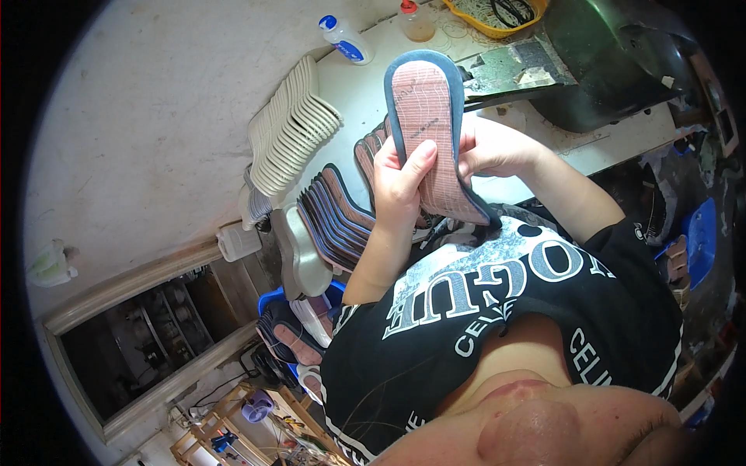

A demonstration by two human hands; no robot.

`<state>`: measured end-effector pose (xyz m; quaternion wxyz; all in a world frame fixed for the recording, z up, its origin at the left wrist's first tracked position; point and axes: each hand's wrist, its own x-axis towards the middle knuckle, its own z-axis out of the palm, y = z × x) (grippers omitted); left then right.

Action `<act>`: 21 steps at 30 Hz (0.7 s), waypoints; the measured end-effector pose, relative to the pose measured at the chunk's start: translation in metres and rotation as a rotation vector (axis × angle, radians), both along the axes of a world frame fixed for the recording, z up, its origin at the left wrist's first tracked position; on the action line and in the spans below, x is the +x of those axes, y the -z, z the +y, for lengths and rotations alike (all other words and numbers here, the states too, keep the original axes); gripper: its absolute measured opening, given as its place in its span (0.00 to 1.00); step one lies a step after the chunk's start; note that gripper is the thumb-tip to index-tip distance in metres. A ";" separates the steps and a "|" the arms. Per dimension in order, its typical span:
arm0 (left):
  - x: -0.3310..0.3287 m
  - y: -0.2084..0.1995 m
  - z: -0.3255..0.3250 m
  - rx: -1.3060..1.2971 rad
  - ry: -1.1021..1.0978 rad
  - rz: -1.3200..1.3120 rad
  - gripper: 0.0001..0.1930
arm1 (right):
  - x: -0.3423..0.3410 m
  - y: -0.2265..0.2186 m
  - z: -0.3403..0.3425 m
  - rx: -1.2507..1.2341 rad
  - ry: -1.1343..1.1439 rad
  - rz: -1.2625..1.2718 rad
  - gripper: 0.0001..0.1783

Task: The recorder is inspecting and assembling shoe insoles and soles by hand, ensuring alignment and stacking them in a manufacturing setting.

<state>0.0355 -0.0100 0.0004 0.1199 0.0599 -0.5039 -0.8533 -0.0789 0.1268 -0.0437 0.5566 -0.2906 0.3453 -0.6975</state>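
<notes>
A slipper sole [429, 101] with a pink woven-look face and dark blue edging is held up over the worktable, its wide end pointing away from me. My left hand [404, 172] grips its left side, thumb pressed on the pink face and fingers behind. At the right edge, my right hand [489, 147] is closed on the sole, most of its fingertips hidden. Left of my left hand lies a stack of similar pink and blue soles [334, 213]. Part of another pink stack [370, 159] shows beside the held sole.
Cream sole-shaped pieces [291, 128] form a tall stack against the wall. On the white table [353, 93] stand a blue-capped white bottle [346, 40], a red-capped bottle [418, 25] and a yellow basket [497, 29]. A dark green machine [606, 62] occupies the right. Blue bins hold more pieces.
</notes>
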 end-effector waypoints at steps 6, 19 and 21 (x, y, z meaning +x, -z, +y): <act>0.003 0.021 -0.001 -0.422 -0.185 -0.044 0.13 | -0.013 -0.040 0.011 0.281 -0.026 0.461 0.10; -0.056 -0.012 -0.039 -0.239 -0.314 -0.104 0.14 | 0.015 -0.014 0.019 0.172 0.085 0.251 0.20; -0.068 0.011 -0.045 -0.393 -0.322 -0.076 0.15 | 0.015 -0.006 0.025 0.201 0.098 0.215 0.19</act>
